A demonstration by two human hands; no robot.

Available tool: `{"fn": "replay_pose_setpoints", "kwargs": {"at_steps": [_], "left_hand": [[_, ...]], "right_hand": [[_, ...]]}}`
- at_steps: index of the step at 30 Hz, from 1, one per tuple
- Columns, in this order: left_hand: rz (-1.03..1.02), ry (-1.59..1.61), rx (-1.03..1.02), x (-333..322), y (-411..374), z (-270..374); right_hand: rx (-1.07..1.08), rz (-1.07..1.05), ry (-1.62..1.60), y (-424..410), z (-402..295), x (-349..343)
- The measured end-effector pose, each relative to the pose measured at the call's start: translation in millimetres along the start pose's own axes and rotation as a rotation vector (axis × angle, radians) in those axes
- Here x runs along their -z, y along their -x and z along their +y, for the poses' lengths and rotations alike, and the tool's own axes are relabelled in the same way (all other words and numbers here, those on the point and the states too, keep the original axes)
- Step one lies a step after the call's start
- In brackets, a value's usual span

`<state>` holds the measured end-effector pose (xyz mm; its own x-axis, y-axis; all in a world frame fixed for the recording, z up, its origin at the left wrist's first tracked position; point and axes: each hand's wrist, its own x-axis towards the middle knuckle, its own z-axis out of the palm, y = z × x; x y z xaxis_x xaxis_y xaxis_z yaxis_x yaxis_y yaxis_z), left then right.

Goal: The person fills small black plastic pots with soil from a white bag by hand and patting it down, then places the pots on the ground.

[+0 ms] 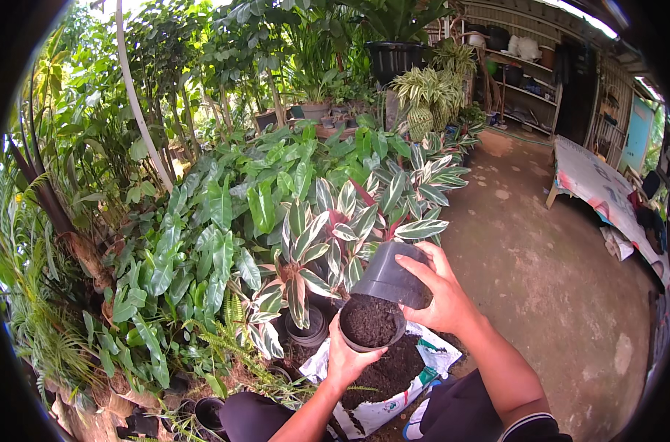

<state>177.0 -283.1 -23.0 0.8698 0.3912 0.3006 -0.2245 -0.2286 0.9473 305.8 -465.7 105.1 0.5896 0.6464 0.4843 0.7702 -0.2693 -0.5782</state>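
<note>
My right hand (pixel 437 287) grips a black plastic plant pot (pixel 387 271), tipped so that its mouth faces down over a second pot. That second black pot (pixel 371 326) is held upright in my left hand (pixel 349 356) and has dark potting soil (pixel 371 322) in it. The rims are close together; whether they touch is hard to tell. Below both hands lies an open white plastic sack (pixel 376 411) with dark soil inside. Just left of my left hand stand nested black pots (pixel 307 326), under variegated plants (pixel 299 248) with green, white and pink leaves.
Broad-leaved green plants (pixel 219 204) fill the left and middle. Small black pots (pixel 209 413) stand at the lower left. On the right, a low table with a patterned cover (pixel 600 177) stands on the bare floor (pixel 534 265). Shelves (pixel 525 88) with pots are at the back.
</note>
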Motion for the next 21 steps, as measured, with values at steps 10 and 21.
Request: {"fn": "replay_pose_setpoints", "kwargs": {"at_steps": [10, 21], "left_hand": [[0.011, 0.021, 0.004, 7.3, 5.0, -8.2], [0.052, 0.119, 0.092, 20.0, 7.9, 7.4]], "right_hand": [[0.047, 0.038, 0.060, -3.2, -1.3, -17.5], [0.236, -0.027, 0.101, -4.1, -10.2, -37.5]]}}
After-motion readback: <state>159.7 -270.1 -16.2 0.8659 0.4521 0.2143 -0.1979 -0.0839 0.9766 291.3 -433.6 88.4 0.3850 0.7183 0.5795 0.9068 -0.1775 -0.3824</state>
